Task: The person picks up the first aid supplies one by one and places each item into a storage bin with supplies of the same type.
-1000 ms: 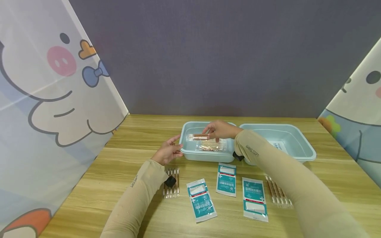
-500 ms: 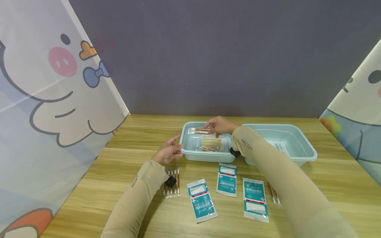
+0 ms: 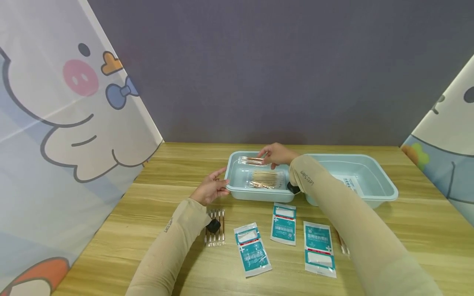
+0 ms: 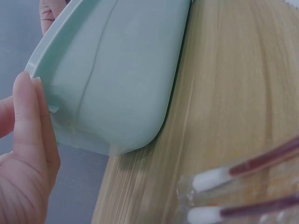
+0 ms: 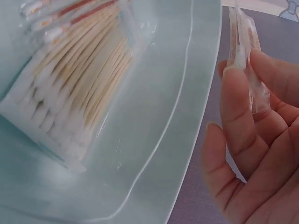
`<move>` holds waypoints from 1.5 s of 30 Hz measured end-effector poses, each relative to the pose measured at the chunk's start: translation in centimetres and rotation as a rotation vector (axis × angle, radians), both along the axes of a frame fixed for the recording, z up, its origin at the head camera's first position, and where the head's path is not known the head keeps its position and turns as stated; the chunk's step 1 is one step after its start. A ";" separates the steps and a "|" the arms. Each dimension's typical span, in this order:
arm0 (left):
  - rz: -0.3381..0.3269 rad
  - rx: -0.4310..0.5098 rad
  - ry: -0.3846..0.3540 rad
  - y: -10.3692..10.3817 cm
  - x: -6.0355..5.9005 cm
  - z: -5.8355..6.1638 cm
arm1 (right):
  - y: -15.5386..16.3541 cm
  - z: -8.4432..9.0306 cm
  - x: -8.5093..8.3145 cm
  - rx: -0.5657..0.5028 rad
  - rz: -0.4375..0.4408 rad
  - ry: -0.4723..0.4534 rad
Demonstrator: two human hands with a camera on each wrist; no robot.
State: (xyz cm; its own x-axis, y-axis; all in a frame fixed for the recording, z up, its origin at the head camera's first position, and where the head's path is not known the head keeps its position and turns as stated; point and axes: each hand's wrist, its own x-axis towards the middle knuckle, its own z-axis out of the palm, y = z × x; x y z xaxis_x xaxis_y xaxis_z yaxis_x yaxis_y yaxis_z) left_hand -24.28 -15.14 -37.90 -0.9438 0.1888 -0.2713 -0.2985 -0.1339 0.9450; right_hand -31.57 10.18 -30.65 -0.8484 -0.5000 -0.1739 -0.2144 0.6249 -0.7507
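swab-pack stowing: judged part complete, one pack in hand.
the right hand (image 3: pixel 277 155) pinches a clear-wrapped pack of brown-stick cotton swabs (image 3: pixel 252 161) at the far inner wall of the pale-blue rectangular plastic tray (image 3: pixel 259 195); the left hand (image 3: pixel 210 189) touches the tray's left rim, fingers extended, not clenched. judged done: a clear bag of pale-stick cotton swabs (image 3: pixel 266 179) lies on the tray floor. apparently left: three flat teal-and-white rectangular packets (image 3: pixel 252 250) in front of the tray, a brown-stick swab strip (image 3: pixel 222 226) front-left of it, and brown swab sticks (image 3: pixel 342 245) front-right, partly hidden by the right forearm. right of the tray, a second pale-blue plastic tray (image 3: pixel 386 193) contains a white printed item (image 3: pixel 349 183).
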 end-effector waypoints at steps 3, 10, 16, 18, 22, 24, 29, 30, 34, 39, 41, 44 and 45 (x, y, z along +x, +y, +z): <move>-0.001 -0.003 -0.003 0.0 0.0 0.0 | -0.1 -0.2 -0.3 0.027 0.002 -0.004; 0.007 0.002 -0.006 -0.2 0.0 -0.1 | -0.4 -0.7 -1.0 0.139 -0.011 -0.040; -0.005 -0.002 0.001 -0.1 -0.1 -0.1 | -0.4 -0.5 -0.7 0.216 -0.014 -0.054; -0.011 -0.004 0.003 -0.1 -0.1 -0.1 | -0.4 -0.5 -0.7 0.234 -0.012 -0.057; -0.011 0.000 0.007 -0.4 0.0 0.0 | -0.7 -0.3 -0.7 0.253 -0.008 -0.057; -0.011 0.001 0.008 -0.6 0.0 0.0 | -0.9 -0.3 -0.7 0.262 -0.005 -0.053; -0.028 0.000 0.015 -0.5 0.1 -0.1 | -0.9 -0.7 -0.8 0.256 -0.037 -0.087; -0.029 0.002 0.015 -0.5 0.1 -0.1 | -0.9 -0.8 -0.8 0.252 -0.043 -0.095; -0.024 0.000 0.018 -0.5 0.1 -0.2 | -0.8 -1.0 -1.0 0.240 -0.047 -0.098; -0.023 -0.005 0.015 -0.4 0.1 -0.2 | -0.5 -0.8 -0.6 0.259 -0.026 -0.124; -0.024 -0.003 0.012 -0.3 0.1 -0.2 | -0.2 -0.4 -0.3 0.275 -0.007 -0.137; -0.023 -0.003 0.010 -0.3 0.1 -0.1 | 0.4 0.2 0.2 0.307 0.009 -0.134; -0.022 -0.003 0.009 -0.3 0.1 -0.1 | 0.5 0.4 0.3 0.308 0.013 -0.132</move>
State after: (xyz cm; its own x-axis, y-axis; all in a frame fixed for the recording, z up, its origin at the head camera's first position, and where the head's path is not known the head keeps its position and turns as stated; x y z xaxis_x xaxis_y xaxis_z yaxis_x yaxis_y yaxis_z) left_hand -24.19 -15.43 -37.96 -0.9419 0.2085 -0.2633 -0.2927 -0.1250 0.9480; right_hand -31.26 10.72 -30.28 -0.8025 -0.4173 -0.4265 -0.1371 0.8247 -0.5487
